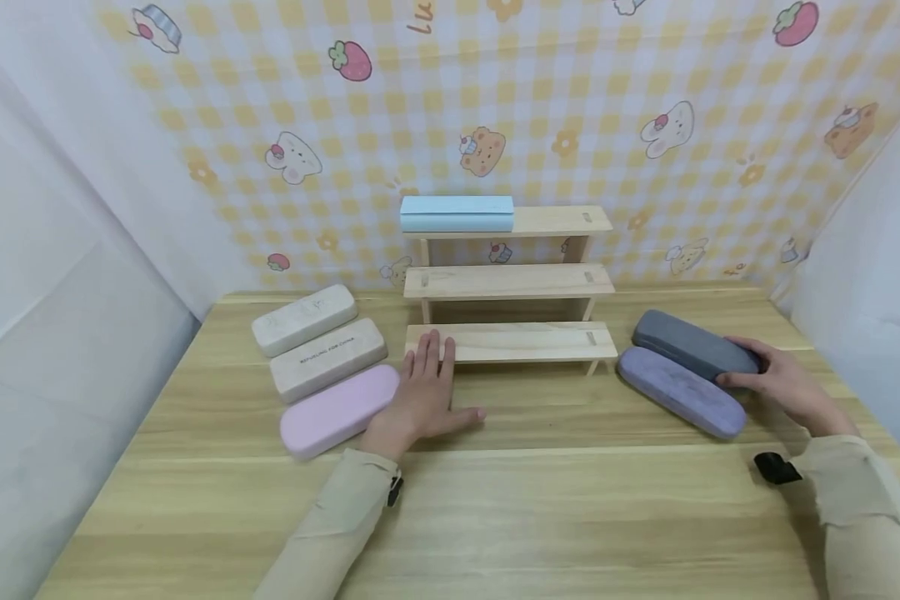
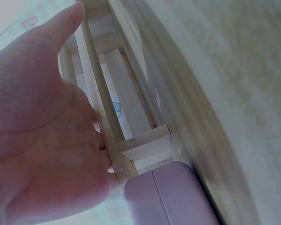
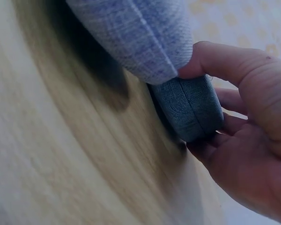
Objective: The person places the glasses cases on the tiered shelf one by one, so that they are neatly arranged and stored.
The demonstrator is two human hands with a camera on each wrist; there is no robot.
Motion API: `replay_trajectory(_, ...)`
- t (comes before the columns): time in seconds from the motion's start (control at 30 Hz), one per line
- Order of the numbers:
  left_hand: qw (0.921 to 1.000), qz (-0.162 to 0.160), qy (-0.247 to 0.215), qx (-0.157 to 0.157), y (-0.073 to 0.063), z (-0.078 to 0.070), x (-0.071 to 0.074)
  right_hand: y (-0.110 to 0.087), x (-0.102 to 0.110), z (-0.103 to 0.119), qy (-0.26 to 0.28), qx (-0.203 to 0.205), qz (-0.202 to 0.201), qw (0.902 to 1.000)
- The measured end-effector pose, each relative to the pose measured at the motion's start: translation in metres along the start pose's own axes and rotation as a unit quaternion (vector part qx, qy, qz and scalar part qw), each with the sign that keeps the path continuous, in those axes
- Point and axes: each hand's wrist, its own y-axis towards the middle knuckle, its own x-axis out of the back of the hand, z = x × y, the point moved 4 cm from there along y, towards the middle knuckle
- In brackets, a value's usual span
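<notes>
My left hand [image 1: 424, 395] lies with straight fingers on the left end of the lowest step of a three-tier wooden shelf [image 1: 510, 283], thumb spread to the side. Just left of that hand is a lilac glasses case [image 1: 333, 414], its rounded end also showing in the left wrist view. On the right, my right hand [image 1: 791, 385] grips the near end of a dark grey glasses case [image 1: 686, 342] between thumb and fingers. A purple-blue fabric glasses case [image 1: 678, 393] lies alongside it; in the right wrist view the thumb touches or nearly touches its tip.
A light blue case [image 1: 457, 215] sits on the top tier's left half. Behind the lilac case lie a beige case with printed lettering [image 1: 328, 360] and an off-white case [image 1: 304, 320]. A checked cloth [image 1: 570, 100] hangs behind the wooden table [image 1: 570, 517].
</notes>
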Motion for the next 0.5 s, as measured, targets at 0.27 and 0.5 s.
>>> replay_trajectory(0.27,1.0000,0.006,0.004,0.002,0.001,0.000,-0.001,0.000,0.010,-0.002,0.047,0.024,-0.036,0.9980)
replay_trajectory(0.5,0.9999,0.000,-0.002,0.013,-0.001,0.001,0.001,0.000,0.033,0.014,0.056,0.040,-0.057,0.9960)
